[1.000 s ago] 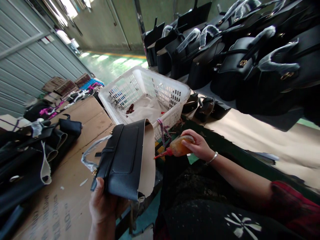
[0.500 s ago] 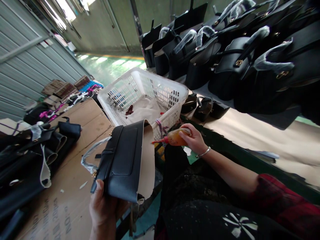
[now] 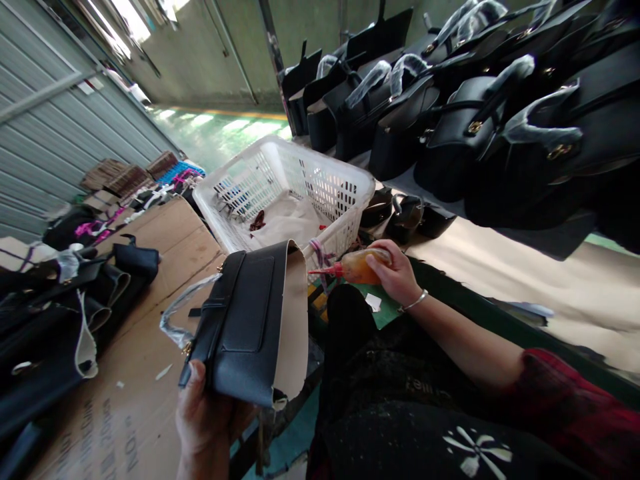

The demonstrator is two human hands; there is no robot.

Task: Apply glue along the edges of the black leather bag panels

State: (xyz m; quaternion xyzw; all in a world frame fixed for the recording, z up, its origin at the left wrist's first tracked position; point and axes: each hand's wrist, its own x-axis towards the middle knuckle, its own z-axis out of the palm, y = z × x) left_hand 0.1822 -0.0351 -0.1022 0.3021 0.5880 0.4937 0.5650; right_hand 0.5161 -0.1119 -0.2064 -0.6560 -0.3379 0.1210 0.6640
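Note:
A black handbag (image 3: 250, 313) with a plastic-wrapped handle (image 3: 177, 303) is tilted on its side, its beige inner lining (image 3: 295, 313) facing right. My left hand (image 3: 203, 410) grips its lower end, thumb on top and the other fingers hidden underneath. In my right hand (image 3: 395, 270) is a squeeze bottle (image 3: 357, 268) of amber liquid, probably glue, with a red nozzle (image 3: 325, 271). The nozzle points left, its tip close to the upper part of the bag's lining edge; I cannot tell whether they touch.
A white plastic basket (image 3: 345, 180) with cloth-like scraps stands beyond the bag. Black handbags (image 3: 460, 133) crowd a rack at the right. Cardboard (image 3: 165, 267) covers the surface at left, where black bag pieces (image 3: 45, 327) lie. Stacked bundles (image 3: 117, 177) sit behind.
My right hand has moved slightly up and right with the bottle, and its nozzle sits higher along the lining edge. The handbag stays nearly still in my left hand.

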